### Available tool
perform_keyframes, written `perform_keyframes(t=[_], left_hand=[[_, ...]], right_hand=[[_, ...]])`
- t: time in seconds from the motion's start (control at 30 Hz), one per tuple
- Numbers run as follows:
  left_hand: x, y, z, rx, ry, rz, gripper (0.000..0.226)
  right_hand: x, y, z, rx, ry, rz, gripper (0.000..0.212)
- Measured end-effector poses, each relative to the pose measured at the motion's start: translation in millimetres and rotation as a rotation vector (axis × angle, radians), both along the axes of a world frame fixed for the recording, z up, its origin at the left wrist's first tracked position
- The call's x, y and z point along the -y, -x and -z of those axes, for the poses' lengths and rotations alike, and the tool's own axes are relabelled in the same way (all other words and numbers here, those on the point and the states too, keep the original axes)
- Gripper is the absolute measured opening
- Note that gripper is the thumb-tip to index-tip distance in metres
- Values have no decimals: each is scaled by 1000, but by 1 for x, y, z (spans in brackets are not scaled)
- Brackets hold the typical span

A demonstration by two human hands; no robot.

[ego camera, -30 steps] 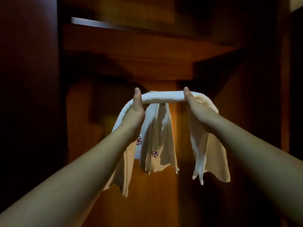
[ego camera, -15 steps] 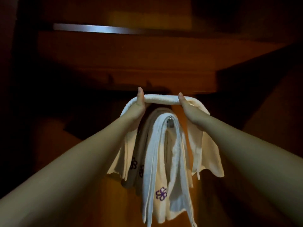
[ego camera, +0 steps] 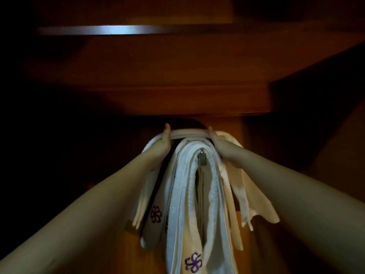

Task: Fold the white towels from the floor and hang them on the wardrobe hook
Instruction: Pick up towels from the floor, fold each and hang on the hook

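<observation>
I hold a folded white towel stretched flat between both hands, high inside a dark wooden wardrobe. My left hand grips its left end and my right hand grips its right end; the loose ends droop on either side. Just below and nearer to me, other white towels with purple flower embroidery hang over a metal hook. The held towel is above and behind that hook, close over the hanging towels; I cannot tell whether they touch.
A wooden shelf runs across just above my hands. A metal rail shines higher up. The wardrobe's back panel is behind the towels, and a dark side wall stands at the right.
My hands have drawn closer together and carried the towel forward to the hook. The view has moved in, so the hanging towels and hook now show large below my hands.
</observation>
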State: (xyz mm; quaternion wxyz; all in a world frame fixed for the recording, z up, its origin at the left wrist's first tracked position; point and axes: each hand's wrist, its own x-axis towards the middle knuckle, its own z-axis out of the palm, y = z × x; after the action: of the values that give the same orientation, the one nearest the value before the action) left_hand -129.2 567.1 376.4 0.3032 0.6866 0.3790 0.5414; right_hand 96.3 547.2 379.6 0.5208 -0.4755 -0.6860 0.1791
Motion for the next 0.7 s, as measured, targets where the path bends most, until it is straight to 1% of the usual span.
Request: perform_keyframes(t=[0.07, 0.1, 0.17, 0.2, 0.23, 0.3, 0.33, 0.37, 0.47, 0.53, 0.57, 0.63, 0.7], left_hand=[[-8, -5, -4, 22, 34, 44, 90], [-8, -8, -6, 22, 57, 54, 96], [-9, -14, -9, 36, 102, 88, 105], [-12, -15, -8, 33, 120, 98, 105], [-12, -16, -7, 27, 123, 87, 101], [-12, -14, -1, 49, 106, 54, 91], [-12, -13, 2, 68, 99, 42, 89], [-10, -13, 6, 100, 104, 25, 89], [-6, -15, 22, 194, 163, 69, 89], [-1, -18, 34, 263, 199, 125, 96], [2, -20, 39, 331, 218, 154, 100], [6, -24, 44, 478, 246, 215, 102], [9, -27, 45, 575, 291, 237, 96]], right_hand=[[0, -1, -3, -23, 6, 0, 64], [1, -4, -4, -19, 28, -3, 68], [1, -10, -3, -17, 95, -19, 89], [0, -12, -2, -16, 124, -21, 96], [-2, -14, 0, -9, 124, -26, 94], [-4, -13, 7, -28, 94, -35, 69], [-4, -11, 10, -39, 106, -56, 63], [-5, -8, 13, -47, 123, -80, 65], [-2, -1, 28, -59, 155, -132, 89], [1, 1, 33, -92, 170, -141, 99], [2, 1, 34, -138, 165, -148, 97], [3, 1, 35, -316, 141, -169, 86], [0, 2, 34, -541, 144, -163, 82]])
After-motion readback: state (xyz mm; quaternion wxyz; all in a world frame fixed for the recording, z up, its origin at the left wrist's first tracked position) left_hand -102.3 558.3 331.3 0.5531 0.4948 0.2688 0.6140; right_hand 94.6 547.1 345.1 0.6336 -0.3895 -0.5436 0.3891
